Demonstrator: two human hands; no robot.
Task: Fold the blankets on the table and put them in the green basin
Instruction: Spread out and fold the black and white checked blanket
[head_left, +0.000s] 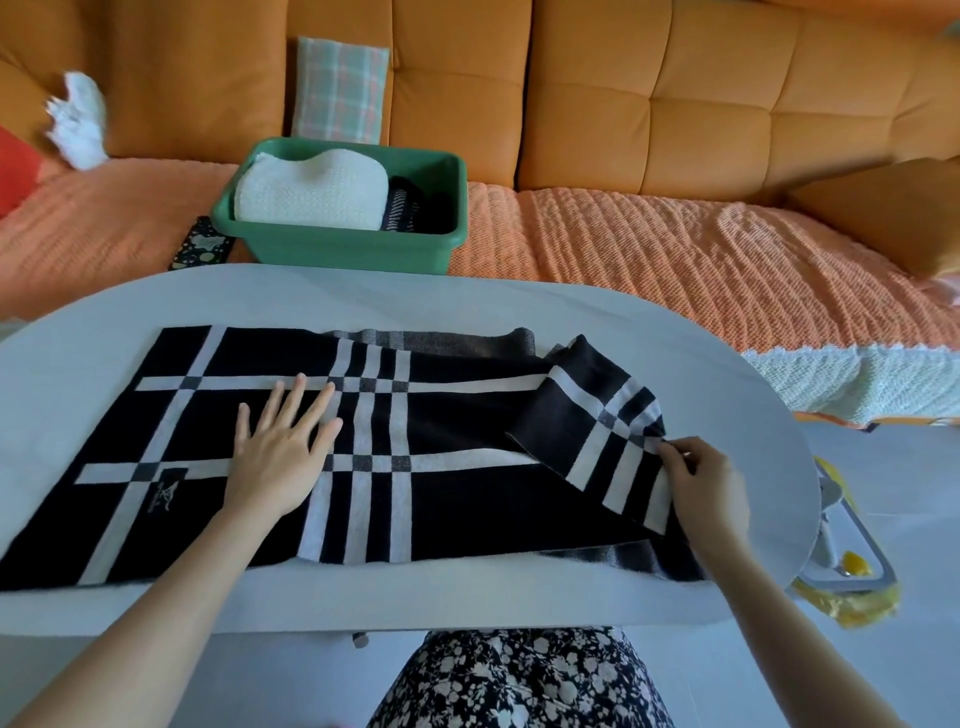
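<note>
A black blanket with white crossing stripes (457, 499) lies spread along the white oval table (467, 301). My left hand (280, 447) rests flat on it, fingers apart, left of the middle. My right hand (701, 483) pinches the blanket's right end, which is lifted and turned over leftward onto the rest. Behind the table, the green basin (337, 244) sits on the sofa seat. It holds a folded white blanket (311, 195) on the left and a dark striped one (410, 208) on the right.
An orange sofa (649, 104) with a ribbed orange cover runs behind the table. A plaid cushion (340, 88) leans behind the basin, and a dark patterned case (200, 241) lies to its left. A yellow and grey object (847, 566) stands on the floor at right.
</note>
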